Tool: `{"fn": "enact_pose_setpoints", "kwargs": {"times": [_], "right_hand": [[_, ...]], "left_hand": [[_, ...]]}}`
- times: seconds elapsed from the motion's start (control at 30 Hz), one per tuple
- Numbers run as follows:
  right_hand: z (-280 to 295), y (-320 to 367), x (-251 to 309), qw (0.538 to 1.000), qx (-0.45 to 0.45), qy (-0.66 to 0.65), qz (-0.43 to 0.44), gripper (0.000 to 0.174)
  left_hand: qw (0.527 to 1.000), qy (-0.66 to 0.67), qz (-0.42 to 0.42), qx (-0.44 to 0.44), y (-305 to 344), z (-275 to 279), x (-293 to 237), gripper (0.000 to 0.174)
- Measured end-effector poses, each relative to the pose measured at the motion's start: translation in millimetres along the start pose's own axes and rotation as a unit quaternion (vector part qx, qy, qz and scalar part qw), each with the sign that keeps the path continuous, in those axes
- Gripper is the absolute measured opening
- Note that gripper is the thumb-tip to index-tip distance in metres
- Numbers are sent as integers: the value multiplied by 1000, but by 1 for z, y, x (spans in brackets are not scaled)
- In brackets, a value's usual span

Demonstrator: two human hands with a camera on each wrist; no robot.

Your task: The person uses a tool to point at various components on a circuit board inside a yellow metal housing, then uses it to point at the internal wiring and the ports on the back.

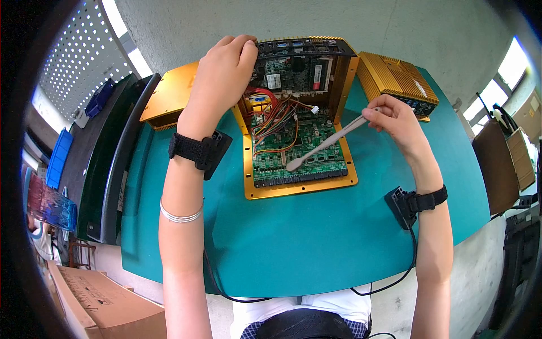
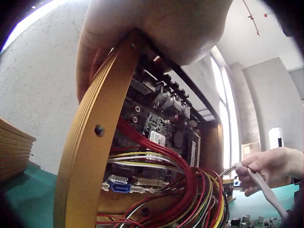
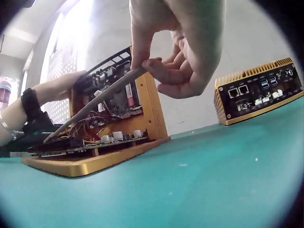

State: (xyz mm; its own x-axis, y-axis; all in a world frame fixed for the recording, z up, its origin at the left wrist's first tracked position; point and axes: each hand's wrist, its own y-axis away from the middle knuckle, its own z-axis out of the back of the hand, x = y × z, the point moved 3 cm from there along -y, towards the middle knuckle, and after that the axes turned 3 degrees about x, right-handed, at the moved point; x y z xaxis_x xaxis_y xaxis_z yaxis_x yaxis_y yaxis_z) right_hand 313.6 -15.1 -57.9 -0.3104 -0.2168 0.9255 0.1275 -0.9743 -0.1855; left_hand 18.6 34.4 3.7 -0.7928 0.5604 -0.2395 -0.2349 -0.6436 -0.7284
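Note:
My left hand [image 1: 226,70] grips the top left corner of an opened gold computer case [image 1: 349,85], its fingers over the ribbed outer side. The upper part stands upright, holding a dark board [image 2: 154,126]. Flat below it on a gold base plate [image 1: 302,188] lies a green circuit board [image 1: 333,155]. A bundle of coloured wires [image 1: 276,116] links the two. Between thumb and index finger, my right hand [image 1: 398,121] pinches one end of a long, slim grey tool [image 1: 324,144]. It slants down to the left, and its wider, rounded end overlaps the green board.
Another gold ribbed computer case [image 1: 398,82] sits at the back right of the green table [image 1: 265,237]. A gold box [image 1: 169,96] stands behind my left forearm. Left of the table runs a dark shelf [image 1: 104,147]; a cardboard box [image 1: 107,299] is on the floor.

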Motion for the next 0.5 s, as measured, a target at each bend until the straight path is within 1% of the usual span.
{"fn": "enact_pose_setpoints", "kwargs": {"times": [0.07, 0.2, 0.27, 0.3, 0.37, 0.5], "right_hand": [[-4, 2, 0, 998, 53, 2, -36, 22], [-1, 0, -2, 999, 34, -25, -23, 23], [3, 0, -2, 999, -5, -32, -15, 23], [5, -1, -3, 999, -5, -32, -15, 23], [7, -3, -7, 1000, 24, -10, -16, 23], [4, -3, -7, 999, 32, 7, -11, 23]], "left_hand": [[1000, -1, 0, 2, 1, 0, 0, 37], [1000, -4, -5, -2, 1, 0, 0, 37], [1000, -4, -8, -2, 1, 0, 0, 37], [1000, -5, -11, -3, 1, 0, 0, 37], [1000, -6, -13, -4, 1, 0, 1, 37], [1000, -4, -16, -7, 1, 0, 0, 37]]}}
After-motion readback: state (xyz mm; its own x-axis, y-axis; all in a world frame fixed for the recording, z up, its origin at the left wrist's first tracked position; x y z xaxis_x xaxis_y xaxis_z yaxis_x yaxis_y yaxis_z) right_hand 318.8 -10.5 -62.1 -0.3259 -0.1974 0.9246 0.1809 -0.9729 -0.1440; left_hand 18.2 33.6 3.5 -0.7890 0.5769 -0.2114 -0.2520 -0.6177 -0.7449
